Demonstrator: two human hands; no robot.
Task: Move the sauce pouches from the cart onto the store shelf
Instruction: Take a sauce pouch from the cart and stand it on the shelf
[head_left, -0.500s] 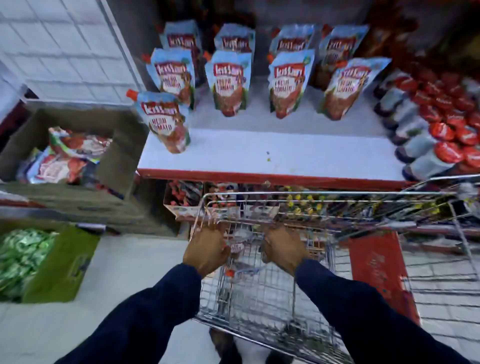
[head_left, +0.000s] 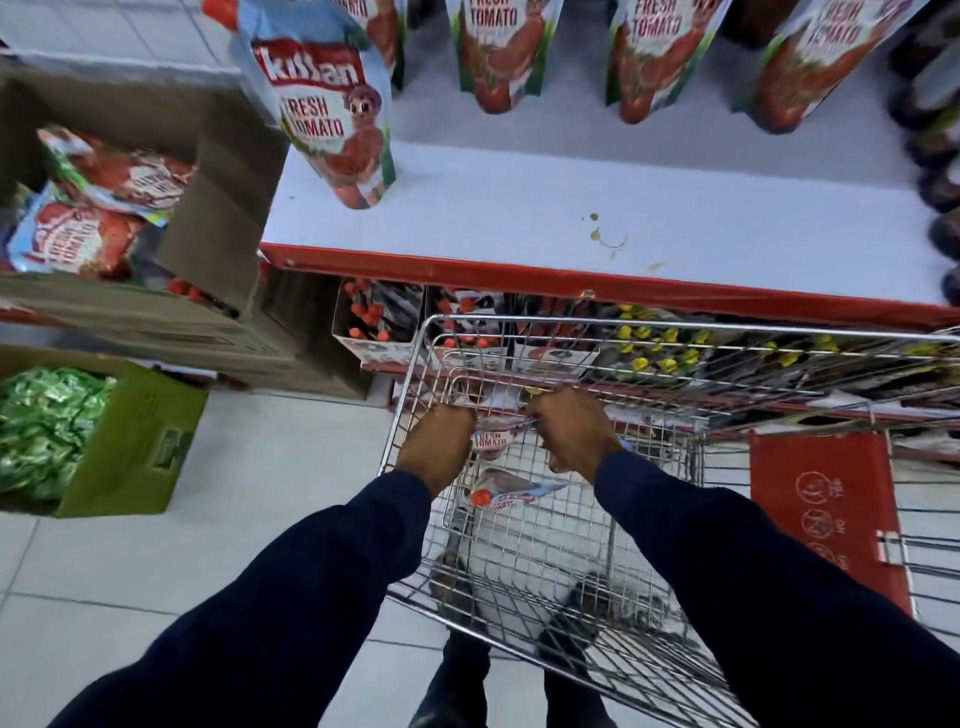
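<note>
- Two boxes sit at the far left: a green box (head_left: 136, 447) on the floor holding green packets, and above it a brown cardboard box (head_left: 218, 208) with sauce pouches lying flat inside.
- One upright pouch (head_left: 332, 114) stands at the left front of the white shelf (head_left: 519, 208); more pouches (head_left: 498, 52) stand in a row further back.
- Both hands reach down into the wire cart (head_left: 519, 545), which is parked against the shelf's red edge.
- Left hand (head_left: 439, 447) is curled around one end of a pouch in the cart (head_left: 491, 441); its fingers are hidden below.
- Right hand (head_left: 574, 434) is clenched on the other end of that same pouch.
- Beneath them a second pouch (head_left: 511, 491) with a red cap lies flat on the cart floor.
- Dark bottles (head_left: 940, 150) line the shelf's right edge.
</note>
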